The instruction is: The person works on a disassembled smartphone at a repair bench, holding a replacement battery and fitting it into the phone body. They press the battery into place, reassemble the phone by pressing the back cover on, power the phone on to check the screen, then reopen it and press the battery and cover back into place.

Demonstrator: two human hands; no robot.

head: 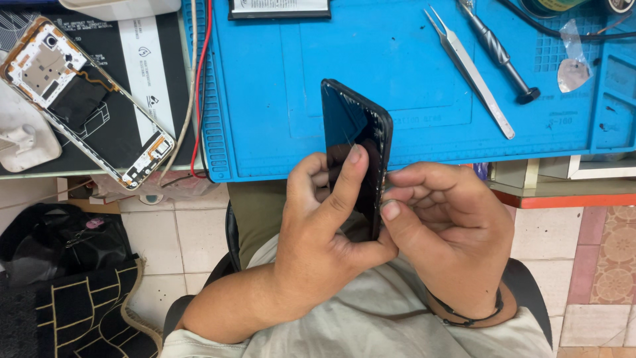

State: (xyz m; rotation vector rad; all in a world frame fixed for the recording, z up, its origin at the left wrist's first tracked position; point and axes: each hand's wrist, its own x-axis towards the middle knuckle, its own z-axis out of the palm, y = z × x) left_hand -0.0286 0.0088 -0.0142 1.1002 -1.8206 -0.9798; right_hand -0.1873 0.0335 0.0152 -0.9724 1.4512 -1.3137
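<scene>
The person is holding a black phone (354, 149) upright over the lap, just at the near edge of the blue mat (265, 99); its glass is showing cracks. The left hand (324, 232) is wrapping tight around the phone's lower half with the thumb lying flat across the screen. The right hand (440, 229) is curling narrow, fingertips pressing on the phone's right edge, thumbnail at the seam. Risk, as a judgement: the nail is likely slipping on cracked glass, so a cut or more splintering is possible; the phone is hanging off the table, so a loose grip means a drop onto the tile floor (179, 245). Tweezers (470, 69) and a screwdriver (500, 53) are lying on the mat, well apart from the hands. An opened phone frame (86, 99) is lying on the black pad to the left, circuit boards showing inside. The mat's small compartments (613, 79) at right are looking almost bare; contents too small to tell.
</scene>
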